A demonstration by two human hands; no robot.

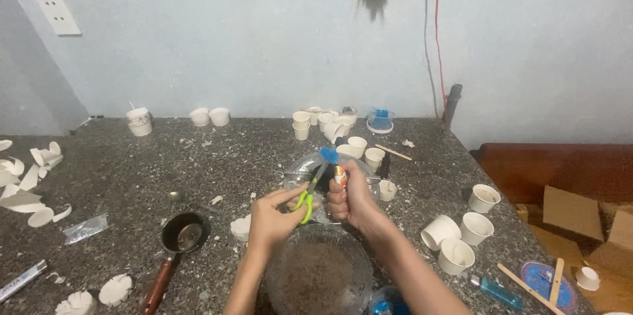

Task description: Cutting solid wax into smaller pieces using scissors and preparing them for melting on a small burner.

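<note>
My left hand (273, 217) grips a pair of scissors (315, 182) with green handles and a blue cover near the blade tips, pointing up and to the right. My right hand (349, 200) is closed on a small tube-like object (339, 174) with an orange and white top, held upright beside the scissor blades. Both hands hover over a clear glass bowl (319, 274) of brownish grainy material at the table's near edge. Behind the hands lies a clear plastic container (298, 169).
White paper cups stand at the right (456, 232) and along the back (301, 120). A small black pan with a brown handle (173, 249) lies left. Cut cup pieces (28, 180) are scattered far left. A blue lighter (496, 292) and wooden sticks (527, 286) lie bottom right.
</note>
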